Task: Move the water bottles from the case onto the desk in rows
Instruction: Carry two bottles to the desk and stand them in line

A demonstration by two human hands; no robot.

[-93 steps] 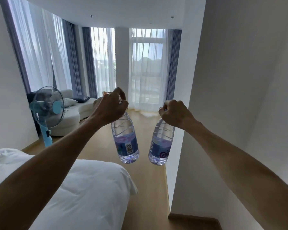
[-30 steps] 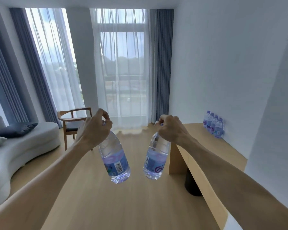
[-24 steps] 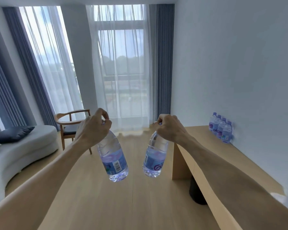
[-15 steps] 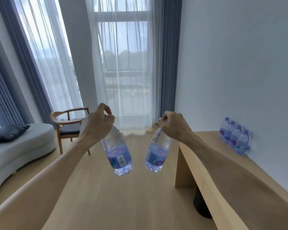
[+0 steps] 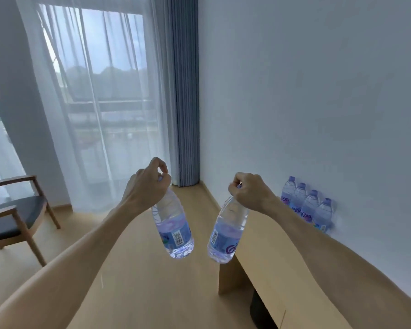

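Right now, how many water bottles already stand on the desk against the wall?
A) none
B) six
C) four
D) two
C: four bottles stand in a row on the desk along the wall, while the left hand and the right hand each hold one more bottle by its neck.

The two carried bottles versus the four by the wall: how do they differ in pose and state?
The carried bottles, one in the left hand and one in the right hand, hang tilted in the air, pinched at the caps. The desk bottles stand upright in a row on the desk, untouched. All share clear bodies, purple caps and labels.
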